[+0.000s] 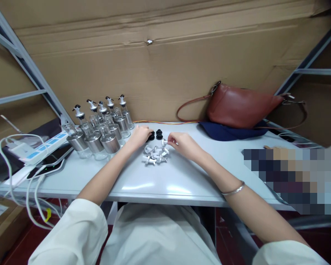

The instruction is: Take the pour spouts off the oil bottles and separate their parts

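A small silver spout (164, 142), smooth and shiny, was pinched between the thumb and fingers of the right hand (183, 143), just above the far edge of a loose pile of pale, silvery spouts (155, 155). The left hand (140, 137) reached to the glossy black stoppers (159, 134), rounded and ridged, its fingertips against the nearest of them; whether they had closed on it, I could not tell. To the left stood a cluster of clear glass bottles (110, 142) wrapped in brushed metal sleeves, the front ones open-necked, several behind topped with black-and-silver pourers. The tabletop (182, 176) was pale, smooth and glossy, with streaks of reflected light. At its left end lay a white power strip (45, 148) among looping cables; at the back right, a soft brown bag (237, 106) rested on dark blue cloth (223, 133). Creased cardboard (165, 77) walled the back, between grey metal frames (30, 68).
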{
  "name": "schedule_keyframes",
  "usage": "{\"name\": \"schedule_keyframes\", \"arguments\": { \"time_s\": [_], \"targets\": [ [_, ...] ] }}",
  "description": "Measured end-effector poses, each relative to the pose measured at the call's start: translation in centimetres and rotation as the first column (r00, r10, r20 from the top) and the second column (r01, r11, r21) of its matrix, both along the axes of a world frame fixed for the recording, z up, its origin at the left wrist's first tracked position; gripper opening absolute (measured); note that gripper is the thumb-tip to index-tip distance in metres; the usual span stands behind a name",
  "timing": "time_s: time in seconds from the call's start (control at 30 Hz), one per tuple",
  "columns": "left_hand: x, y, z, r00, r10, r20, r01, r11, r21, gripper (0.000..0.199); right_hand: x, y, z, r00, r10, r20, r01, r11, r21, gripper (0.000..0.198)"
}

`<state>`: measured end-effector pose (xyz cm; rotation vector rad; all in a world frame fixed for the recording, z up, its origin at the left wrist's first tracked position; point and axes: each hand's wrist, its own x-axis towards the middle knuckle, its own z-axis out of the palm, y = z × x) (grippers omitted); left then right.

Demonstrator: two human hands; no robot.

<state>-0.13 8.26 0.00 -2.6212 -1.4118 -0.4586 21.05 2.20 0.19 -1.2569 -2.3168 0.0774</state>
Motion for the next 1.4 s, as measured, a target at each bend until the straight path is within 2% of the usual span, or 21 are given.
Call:
{"name": "schedule_keyframes", "arguments": {
  "time_s": [0.13, 0.2, 0.27, 0.37, 0.43, 0.5, 0.57, 0.63, 0.73, 0.83, 1.03, 1.4],
  "targets": [
    [-0.5, -1.5, -0.4, 0.994, 0.088, 0.064, -0.092, 0.994, 0.064, 0.044, -0.4, -0.4, 0.1, 0.999, -0.028, 0.043, 0.031, 0.997, -0.077, 0.007],
    [-0.8, -2.7, -0.5, 0.982, 0.048, 0.185, -0.06, 0.996, 0.06, 0.046, -0.5, -0.6, 0.2, 0.996, -0.02, 0.09, 0.029, 0.995, -0.098, 0.012],
    [-1.0, -4.0, -0.8, 0.947, -0.101, 0.305, 0.102, 0.995, 0.013, 0.051, -0.5, -0.7, 0.2, 0.991, -0.01, 0.134, 0.027, 0.992, -0.123, 0.017],
    [-1.1, -5.7, -1.3, 0.863, -0.332, 0.381, 0.384, 0.921, -0.068, 0.073, -0.6, -0.9, 0.1, 0.998, 0.011, 0.068, 0.006, 0.972, -0.236, 0.03],
    [-1.1, -6.3, -1.6, 0.852, -0.376, 0.364, 0.444, 0.888, -0.123, 0.092, -0.5, -1.0, 0.0, 0.998, 0.049, -0.031, -0.056, 0.947, -0.318, 0.048],
    [-0.9, -6.5, -1.8, 0.88, -0.355, 0.315, 0.426, 0.883, -0.197, 0.102, -0.4, -1.1, -0.1, 0.99, 0.112, -0.088, -0.136, 0.924, -0.357, 0.066],
    [-0.9, -6.5, -1.8, 0.909, -0.327, 0.257, 0.392, 0.881, -0.267, 0.104, -0.3, -1.1, -0.1, 0.977, 0.193, -0.091, -0.213, 0.907, -0.364, 0.073],
    [-0.9, -6.5, -1.7, 0.918, -0.322, 0.232, 0.381, 0.876, -0.294, 0.1, -0.4, -1.2, -0.1, 0.96, 0.263, -0.097, -0.28, 0.894, -0.349, 0.069],
    [-0.9, -6.5, -1.6, 0.905, -0.345, 0.25, 0.407, 0.873, -0.269, 0.091, -0.7, -1.3, -0.1, 0.94, 0.309, -0.147, -0.341, 0.885, -0.317, 0.058],
    [-0.9, -6.5, -1.6, 0.909, -0.334, 0.25, 0.394, 0.884, -0.253, 0.089, -0.8, -1.4, -0.1, 0.938, 0.299, -0.174, -0.342, 0.877, -0.337, 0.054],
    [-1.0, -6.5, -1.2, 0.931, -0.301, 0.206, 0.347, 0.905, -0.246, 0.092, -0.7, -1.3, -0.4, 0.954, 0.247, -0.172, -0.296, 0.874, -0.386, 0.069],
    [-1.1, -6.6, -1.2, 0.924, -0.333, 0.189, 0.37, 0.903, -0.218, 0.091, -0.4, -1.0, -0.7, 0.948, 0.242, -0.208, -0.304, 0.885, -0.352, 0.075]
  ]
}}
